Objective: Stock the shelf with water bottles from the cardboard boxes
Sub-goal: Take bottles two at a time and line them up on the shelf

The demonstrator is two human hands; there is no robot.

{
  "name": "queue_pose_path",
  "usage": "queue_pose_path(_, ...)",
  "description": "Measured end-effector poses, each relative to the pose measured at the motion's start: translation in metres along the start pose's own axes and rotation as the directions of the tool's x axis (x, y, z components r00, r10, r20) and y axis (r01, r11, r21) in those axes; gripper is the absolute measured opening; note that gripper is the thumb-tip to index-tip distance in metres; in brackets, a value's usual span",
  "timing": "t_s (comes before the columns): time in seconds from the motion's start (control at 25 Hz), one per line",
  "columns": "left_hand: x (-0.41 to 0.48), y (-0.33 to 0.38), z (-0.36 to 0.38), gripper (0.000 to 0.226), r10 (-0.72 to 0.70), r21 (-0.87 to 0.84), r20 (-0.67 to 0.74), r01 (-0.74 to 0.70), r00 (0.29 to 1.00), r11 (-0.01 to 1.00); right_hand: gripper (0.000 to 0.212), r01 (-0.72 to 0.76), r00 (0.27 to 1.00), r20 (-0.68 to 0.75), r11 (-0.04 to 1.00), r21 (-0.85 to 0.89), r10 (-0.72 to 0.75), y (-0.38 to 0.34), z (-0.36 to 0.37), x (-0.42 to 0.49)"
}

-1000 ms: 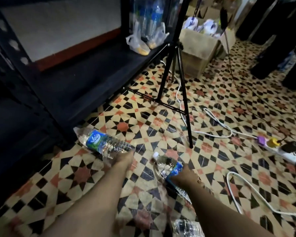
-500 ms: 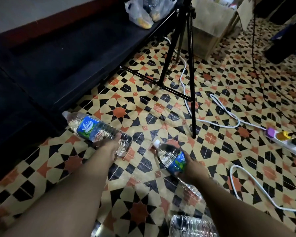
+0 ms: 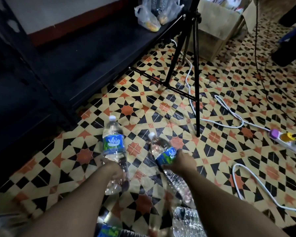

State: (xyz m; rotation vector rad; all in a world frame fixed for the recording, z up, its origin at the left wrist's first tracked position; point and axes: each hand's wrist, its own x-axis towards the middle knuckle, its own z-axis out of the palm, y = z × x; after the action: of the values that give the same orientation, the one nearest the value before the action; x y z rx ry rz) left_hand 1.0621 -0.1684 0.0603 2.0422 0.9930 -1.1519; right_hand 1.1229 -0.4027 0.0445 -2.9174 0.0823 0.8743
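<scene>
- Patterned floor tiles (image 3: 161,106) filled the view, with the dark shelf (image 3: 85,53) at upper left, its lowest board bare but for plastic bags (image 3: 152,16) at the far end.
- Half a second before, the left bottle (image 3: 114,142) lay nearly flat, cap toward the shelf; now it stood closer to upright, cap away from the person, label facing the camera.
- The left hand (image 3: 113,170) was clenched around its lower body.
- The right hand (image 3: 181,161) gripped the right bottle (image 3: 162,151) at the label, cap tilted up and left, much as a moment earlier.
- Both bottles were off the floor, near each other but apart, short of the shelf.
- More bottles (image 3: 186,221) lay at the bottom edge; a cardboard box (image 3: 212,28) sat behind the tripod (image 3: 195,65).
- Judging by this, the pair was picked and turned upright, ready for carrying to the shelf board; the tripod leg and white cable (image 3: 220,117) sat close to that path.
</scene>
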Motion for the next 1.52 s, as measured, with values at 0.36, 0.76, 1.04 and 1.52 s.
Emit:
queue_pose_path(0.36, 0.023, -0.024, 0.021, 0.129, -0.066, -0.498, -0.058, 0.029, 0.996, 0.866, 0.111, -0.071, 0.997, 0.036, 0.991, 0.113, 0.067, -0.076, 0.041, -0.028)
queue_pose_path(0.76, 0.008, -0.035, 0.024, 0.123, -0.083, -0.417, -0.137, 0.019, 0.987, 0.909, 0.122, -0.211, 0.975, 0.146, 0.9, 0.381, 0.167, -0.066, 0.062, -0.044)
queue_pose_path(1.04, 0.01, -0.03, 0.039, 0.115, -0.092, -0.525, -0.226, -0.042, 0.97, 0.85, 0.131, -0.348, 0.933, 0.283, 0.76, 0.548, 0.223, -0.074, 0.075, -0.034)
queue_pose_path(1.52, -0.023, -0.045, 0.035, 0.054, -0.181, -0.672, -0.364, -0.123, 0.914, 0.73, 0.082, -0.162, 0.987, 0.094, 0.748, 0.643, 0.133, -0.076, 0.058, -0.05)
